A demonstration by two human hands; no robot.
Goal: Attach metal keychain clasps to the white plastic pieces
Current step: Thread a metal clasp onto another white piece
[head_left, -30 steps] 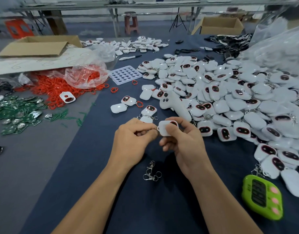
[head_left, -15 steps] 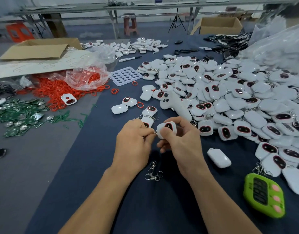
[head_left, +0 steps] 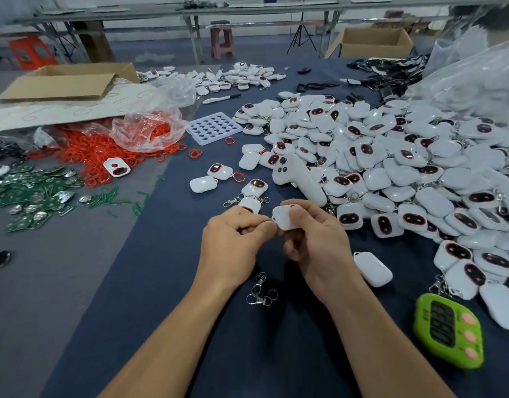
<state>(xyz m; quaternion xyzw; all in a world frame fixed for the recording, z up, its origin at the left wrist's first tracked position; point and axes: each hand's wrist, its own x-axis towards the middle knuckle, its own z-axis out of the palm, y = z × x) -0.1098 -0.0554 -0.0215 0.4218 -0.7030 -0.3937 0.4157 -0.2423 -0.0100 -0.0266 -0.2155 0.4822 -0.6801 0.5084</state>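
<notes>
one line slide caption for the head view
Left hand pinches a clasp onto a white piece gripped by the right hand; spare clasps lie below, more pieces heaped at right.

White plastic piece (head_left: 285,219): rounded case, held tilted above the surface (head_left: 190,340), a metal ring (head_left: 271,219) at its left corner. Loose keychain clasps (head_left: 259,291): silver, lay flat nearer the person. Spare white piece (head_left: 372,269): plain side up, to the right. Pile of white pieces (head_left: 405,173): heaped beyond, many showing dark oval windows
</notes>
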